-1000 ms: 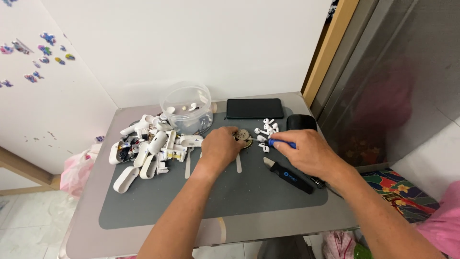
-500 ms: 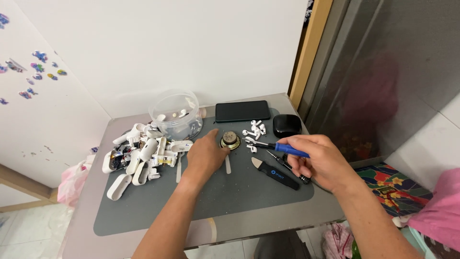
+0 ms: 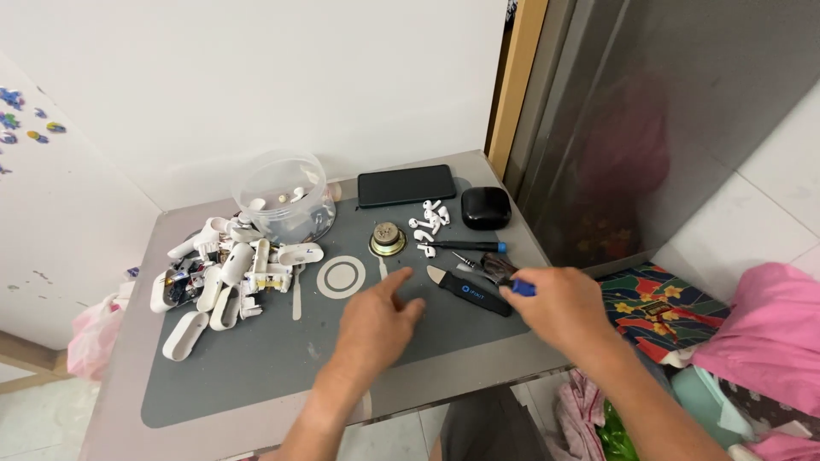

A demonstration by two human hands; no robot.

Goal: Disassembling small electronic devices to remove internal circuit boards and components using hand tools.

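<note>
Matt grey mat (image 3: 256,367), glossy white plastic shells (image 3: 224,277), shiny metal speaker (image 3: 387,240).

Left hand (image 3: 373,323) open, palm down (empty); right hand (image 3: 559,300) fisted.

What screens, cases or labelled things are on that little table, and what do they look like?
Phone: flat black rectangle, dark screen, at the table's back edge.
Earbud case: small rounded black box, right of the phone.
Black pry tool: long black handle with a small round blue label, lying before the right hand.
Plastic tub: clear, round, back left.
</note>
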